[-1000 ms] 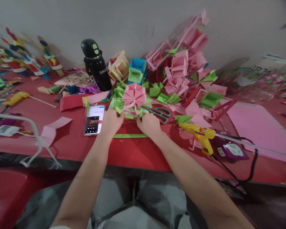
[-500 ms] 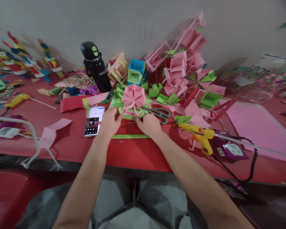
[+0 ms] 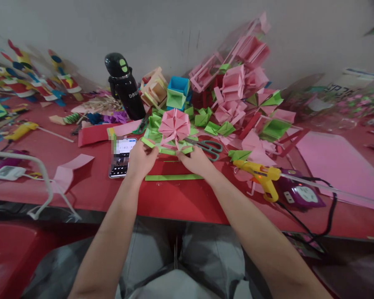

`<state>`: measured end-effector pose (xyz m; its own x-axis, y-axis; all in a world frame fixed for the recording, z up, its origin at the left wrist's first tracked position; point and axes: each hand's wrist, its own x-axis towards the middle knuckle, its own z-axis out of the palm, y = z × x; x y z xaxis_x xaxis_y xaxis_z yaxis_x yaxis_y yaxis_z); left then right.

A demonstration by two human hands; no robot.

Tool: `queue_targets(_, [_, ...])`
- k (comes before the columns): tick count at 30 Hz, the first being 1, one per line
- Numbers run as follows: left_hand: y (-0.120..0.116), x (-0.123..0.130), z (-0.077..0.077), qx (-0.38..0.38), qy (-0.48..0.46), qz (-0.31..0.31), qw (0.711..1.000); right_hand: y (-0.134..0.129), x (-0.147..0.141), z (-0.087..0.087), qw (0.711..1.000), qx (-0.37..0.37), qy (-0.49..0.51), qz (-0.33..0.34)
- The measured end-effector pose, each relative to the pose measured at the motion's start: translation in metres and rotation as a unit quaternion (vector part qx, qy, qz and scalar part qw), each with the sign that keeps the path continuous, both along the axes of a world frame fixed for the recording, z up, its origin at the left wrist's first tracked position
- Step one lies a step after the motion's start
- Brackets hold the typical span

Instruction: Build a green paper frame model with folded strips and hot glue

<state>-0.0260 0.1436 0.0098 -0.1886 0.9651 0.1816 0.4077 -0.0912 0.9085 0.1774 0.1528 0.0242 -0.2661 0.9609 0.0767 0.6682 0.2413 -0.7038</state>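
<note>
Left hand (image 3: 141, 161), right hand (image 3: 200, 161): fingers of each pinched closed on a bent green strip (image 3: 168, 151), one toward either end. Long axis side to side; neither hand clearly nearer. Pink flower (image 3: 175, 125) just beyond strip's middle, contact unclear. Second strip (image 3: 174, 177) on worktop (image 3: 180, 200), bodyward, roughly parallel.

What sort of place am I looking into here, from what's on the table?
Probably a papercraft workspace: pink folded-paper pieces are heaped at the back of the red table, scissors lie just beyond the right hand, and a yellow glue gun lies farther right.
</note>
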Motion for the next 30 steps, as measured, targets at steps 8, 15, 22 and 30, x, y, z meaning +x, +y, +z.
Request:
queue_targets(8, [0.006, -0.004, -0.014, -0.019, 0.071, -0.001, 0.997, -0.003, 0.0, 0.002, 0.994, -0.014, 0.111, 0.0])
queue_targets(15, [0.001, 0.008, -0.004, -0.014, 0.096, -0.009, 0.995, -0.014, -0.007, 0.016, 0.992, 0.071, -0.09, -0.061])
queue_targets(22, [-0.007, 0.016, 0.013, 0.029, 0.179, 0.042, 0.983, -0.005, -0.007, 0.012, 0.978, 0.035, -0.172, -0.114])
queue_targets(30, [0.0, 0.009, 0.004, 0.052, 0.173, 0.015, 0.983, -0.003, -0.012, 0.009, 0.966, -0.019, -0.229, -0.114])
